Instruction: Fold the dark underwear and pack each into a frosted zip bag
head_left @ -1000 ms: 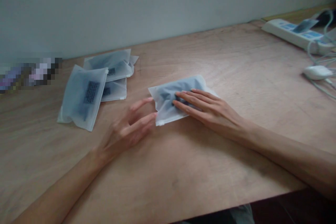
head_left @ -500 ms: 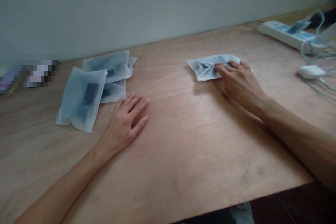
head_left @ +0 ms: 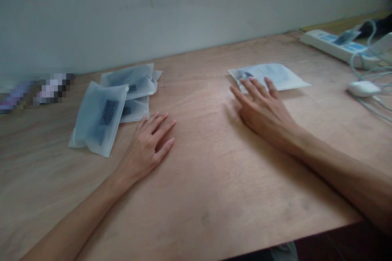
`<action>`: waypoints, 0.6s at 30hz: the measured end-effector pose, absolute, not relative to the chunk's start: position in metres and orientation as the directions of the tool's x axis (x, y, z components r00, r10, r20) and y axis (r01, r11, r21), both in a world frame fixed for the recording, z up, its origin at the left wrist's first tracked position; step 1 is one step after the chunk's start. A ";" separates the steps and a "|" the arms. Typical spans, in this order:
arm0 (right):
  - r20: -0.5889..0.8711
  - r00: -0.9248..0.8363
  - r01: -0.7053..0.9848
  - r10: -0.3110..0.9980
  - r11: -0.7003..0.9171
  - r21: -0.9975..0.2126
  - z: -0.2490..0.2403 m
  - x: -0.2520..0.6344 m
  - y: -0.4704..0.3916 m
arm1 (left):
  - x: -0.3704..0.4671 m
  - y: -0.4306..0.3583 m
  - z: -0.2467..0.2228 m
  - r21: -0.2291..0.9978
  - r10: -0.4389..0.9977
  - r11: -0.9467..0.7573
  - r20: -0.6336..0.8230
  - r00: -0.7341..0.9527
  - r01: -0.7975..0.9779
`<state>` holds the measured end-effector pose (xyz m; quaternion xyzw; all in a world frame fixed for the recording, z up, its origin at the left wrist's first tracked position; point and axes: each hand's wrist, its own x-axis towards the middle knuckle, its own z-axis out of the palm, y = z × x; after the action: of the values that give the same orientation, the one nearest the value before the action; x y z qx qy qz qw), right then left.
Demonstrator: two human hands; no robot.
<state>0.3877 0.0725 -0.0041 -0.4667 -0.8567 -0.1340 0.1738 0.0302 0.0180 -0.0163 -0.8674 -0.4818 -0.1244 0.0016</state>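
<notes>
My right hand (head_left: 265, 108) is open, fingers spread, at the near edge of a frosted plastic zip bag (head_left: 277, 75) lying flat on the wooden table (head_left: 196, 179). Its fingertips overlap the bag in view; whether they touch it I cannot tell. Something dark shows through the bag's left end. My left hand (head_left: 145, 147) rests palm down on the table, open and holding nothing. Just beyond its fingertips lies a group of similar frosted zip bags, one in front (head_left: 96, 120) overlapping others (head_left: 130, 79) behind it. Black print and dark contents show through them.
A white power strip (head_left: 337, 47) with a plug and looped cables stands at the back right, a white adapter (head_left: 364, 88) before it. Blurred items (head_left: 52, 89) lie at the far left. A wall (head_left: 196, 8) borders the table's back; the front edge is at lower right.
My right hand has come off the single bag, moving left and toward me with fingers spreading. That bag now lies flatter and more uncovered. My left hand stays in place.
</notes>
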 end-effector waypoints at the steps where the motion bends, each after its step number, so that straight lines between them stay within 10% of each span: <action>1: 0.411 -0.564 0.801 0.716 0.595 0.062 -0.005 0.378 0.066 | 0.032 0.016 -0.015 0.091 0.846 -0.513 0.219 0.486 0.853; 10: 0.387 -0.748 0.563 0.540 0.824 -0.060 -0.012 0.355 0.052 | 0.029 0.007 -0.009 -0.046 0.948 -0.012 0.316 0.026 0.999; 18: 0.394 -0.740 0.542 0.545 0.830 -0.130 -0.009 0.354 0.053 | 0.020 0.011 -0.013 -0.093 0.950 -0.060 0.299 0.085 0.994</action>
<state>0.3539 0.0526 -0.0092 -0.2913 -0.9328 0.0032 0.2120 0.0199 0.0110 -0.0133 -0.7237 -0.6716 -0.0791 0.1376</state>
